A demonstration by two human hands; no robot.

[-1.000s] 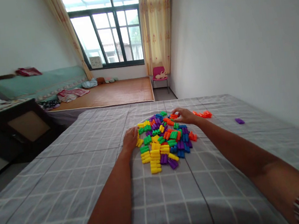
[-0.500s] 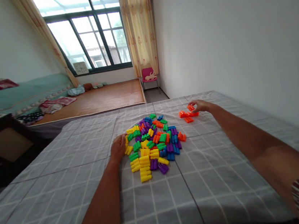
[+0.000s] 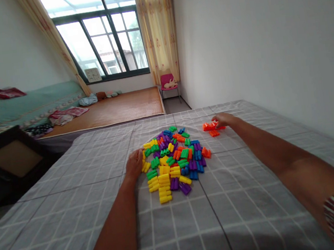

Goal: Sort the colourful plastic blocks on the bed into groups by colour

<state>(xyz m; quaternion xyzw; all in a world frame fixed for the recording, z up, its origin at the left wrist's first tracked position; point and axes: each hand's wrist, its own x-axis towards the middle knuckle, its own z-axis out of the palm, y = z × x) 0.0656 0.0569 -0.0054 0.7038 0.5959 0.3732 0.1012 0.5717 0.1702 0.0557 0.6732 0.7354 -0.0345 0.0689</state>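
Note:
On the bed lies a heap of plastic building blocks [image 3: 165,160] in yellow, green, purple, blue and orange, each shaped like joined tubes. My left hand [image 3: 134,163] rests loosely against the heap's left edge, beside some yellow blocks [image 3: 145,167]; its fingertips are partly hidden. Farther off to the right, my right hand [image 3: 225,119] is at a small group of orange blocks [image 3: 214,133]. Its fingers are closed on an orange block [image 3: 214,123] low among the others, and they cover part of it.
A grey checked sheet [image 3: 103,197] covers the bed under the blocks. A white wall [image 3: 266,40] runs along the right. Beyond are a second bed with a brown mat [image 3: 122,108], a pink chair [image 3: 168,82] and a window; a dark cabinet [image 3: 8,173] stands at left.
My right hand has lowered the orange block down onto the other orange ones. My left hand stays at the heap's edge. The whole view has shifted slightly.

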